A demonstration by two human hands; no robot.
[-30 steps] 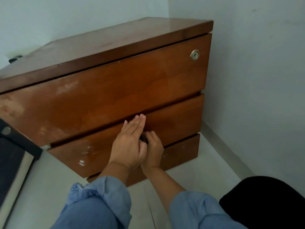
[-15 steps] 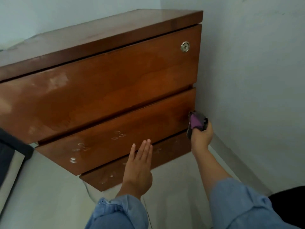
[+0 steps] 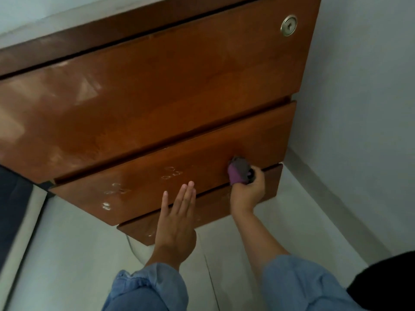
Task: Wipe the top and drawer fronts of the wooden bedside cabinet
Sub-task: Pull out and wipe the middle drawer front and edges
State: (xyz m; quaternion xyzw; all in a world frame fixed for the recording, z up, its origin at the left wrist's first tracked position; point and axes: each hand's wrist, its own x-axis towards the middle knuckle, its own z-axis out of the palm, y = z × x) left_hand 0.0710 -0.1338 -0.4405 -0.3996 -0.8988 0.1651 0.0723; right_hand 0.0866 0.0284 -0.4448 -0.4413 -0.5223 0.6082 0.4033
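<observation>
The wooden bedside cabinet (image 3: 170, 95) fills the upper view, with three drawer fronts and a round metal lock (image 3: 288, 25) at the top right. My right hand (image 3: 248, 191) grips a bunched purple and grey cloth (image 3: 239, 170) and presses it on the right part of the middle drawer front (image 3: 202, 167). White smudges mark that drawer's left half. My left hand (image 3: 177, 216) is held flat with straight fingers in front of the bottom drawer front (image 3: 215, 212), holding nothing. The cabinet top is almost out of view.
A pale wall (image 3: 363, 108) stands close on the right with a skirting strip (image 3: 325, 198) along the floor. Dark bedding (image 3: 13, 212) sits at the left edge. A black object (image 3: 390, 279) lies at the lower right on the light floor (image 3: 67, 254).
My right hand has carried the cloth from the drawer's right end leftwards along the middle drawer front. My left hand stays flat near the bottom drawer. The camera has come closer and lower.
</observation>
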